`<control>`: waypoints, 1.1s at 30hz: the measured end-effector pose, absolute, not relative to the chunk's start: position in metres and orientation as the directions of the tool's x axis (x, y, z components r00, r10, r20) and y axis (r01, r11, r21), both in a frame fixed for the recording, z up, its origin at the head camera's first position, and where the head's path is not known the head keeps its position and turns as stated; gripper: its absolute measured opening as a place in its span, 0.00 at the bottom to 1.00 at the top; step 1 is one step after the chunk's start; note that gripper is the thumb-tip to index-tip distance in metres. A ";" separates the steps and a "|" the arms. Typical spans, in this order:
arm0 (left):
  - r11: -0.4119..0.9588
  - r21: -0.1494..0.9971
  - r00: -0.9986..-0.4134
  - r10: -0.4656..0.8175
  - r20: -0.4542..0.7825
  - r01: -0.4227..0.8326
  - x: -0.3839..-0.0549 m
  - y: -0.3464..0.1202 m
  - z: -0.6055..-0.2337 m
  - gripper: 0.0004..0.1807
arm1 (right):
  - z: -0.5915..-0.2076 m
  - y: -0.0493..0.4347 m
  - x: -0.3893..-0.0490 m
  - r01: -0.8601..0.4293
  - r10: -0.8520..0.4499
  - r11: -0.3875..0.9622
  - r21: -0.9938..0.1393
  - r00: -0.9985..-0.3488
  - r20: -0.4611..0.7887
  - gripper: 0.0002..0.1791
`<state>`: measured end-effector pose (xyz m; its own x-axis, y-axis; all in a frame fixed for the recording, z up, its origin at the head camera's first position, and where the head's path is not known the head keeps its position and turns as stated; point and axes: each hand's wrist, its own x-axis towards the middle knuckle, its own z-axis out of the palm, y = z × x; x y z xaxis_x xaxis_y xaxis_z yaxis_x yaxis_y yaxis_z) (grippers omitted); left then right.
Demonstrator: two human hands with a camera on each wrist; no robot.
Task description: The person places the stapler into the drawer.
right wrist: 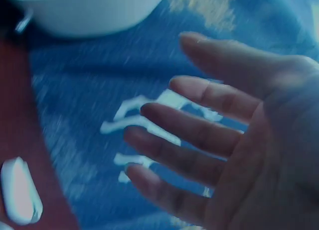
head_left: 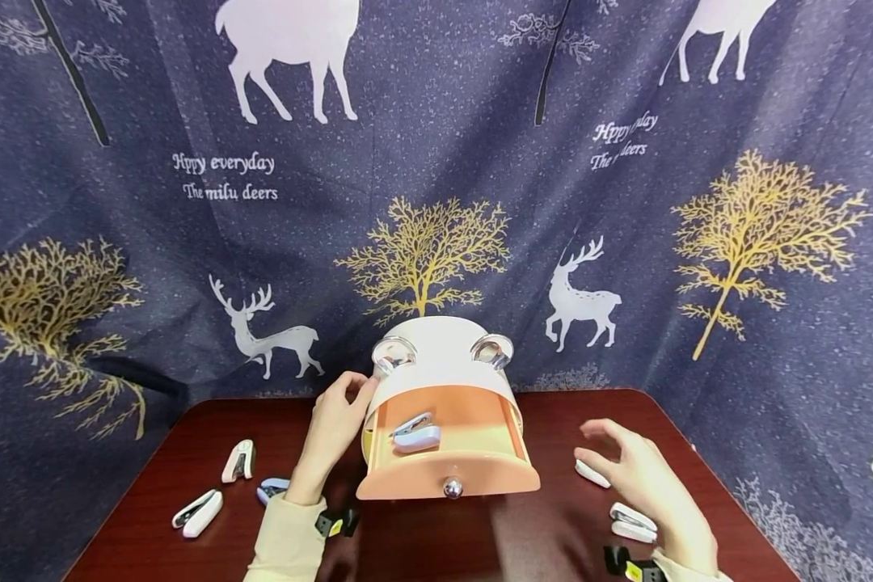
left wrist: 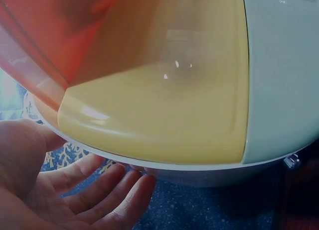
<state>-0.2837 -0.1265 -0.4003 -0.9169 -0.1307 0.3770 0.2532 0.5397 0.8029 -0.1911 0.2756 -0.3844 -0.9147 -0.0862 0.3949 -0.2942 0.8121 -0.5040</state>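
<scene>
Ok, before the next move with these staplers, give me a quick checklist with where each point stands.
1. Drawer pulled out: ok, it juts from the white organizer.
2. Lilac stapler inside it: ok, lying toward the left.
3. Left hand bracing the organizer: cannot tell; it is at the side, but firm contact is unclear.
4. Right hand free: ok, open and holding nothing.
5. All staplers put in: not ok; white staplers and a blue stapler lie on the table.
</scene>
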 end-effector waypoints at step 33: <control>0.547 0.796 -0.917 -0.120 0.382 0.259 -0.282 -0.126 -0.400 0.17 | -0.472 0.350 -0.173 0.129 0.125 0.791 -0.598 -0.991 -0.049 0.33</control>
